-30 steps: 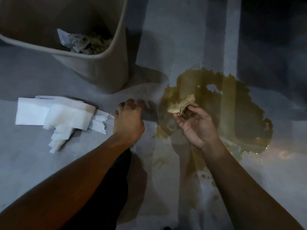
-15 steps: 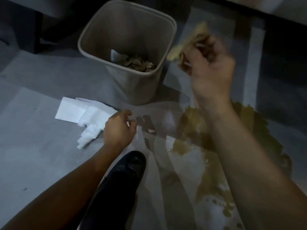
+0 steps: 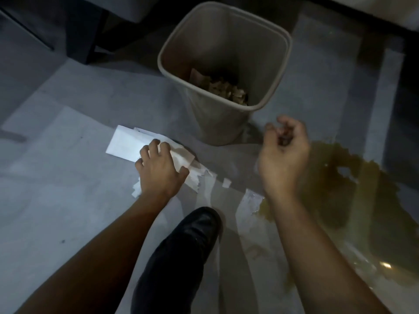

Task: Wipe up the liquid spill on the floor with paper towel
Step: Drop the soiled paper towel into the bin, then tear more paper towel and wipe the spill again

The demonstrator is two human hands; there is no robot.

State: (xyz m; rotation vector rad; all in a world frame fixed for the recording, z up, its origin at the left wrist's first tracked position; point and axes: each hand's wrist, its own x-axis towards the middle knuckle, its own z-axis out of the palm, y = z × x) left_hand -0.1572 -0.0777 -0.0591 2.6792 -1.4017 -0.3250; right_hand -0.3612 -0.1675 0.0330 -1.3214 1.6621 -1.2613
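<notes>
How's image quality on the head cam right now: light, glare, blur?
Head view: dim, bluish light overall, with dark corners. Bright glare streaks on the floor, and a specular spot on the spill at lower right. The right hand is motion-blurred; the left hand on the paper towel stack is sharper. The bin leans from wide-angle distortion.
</notes>
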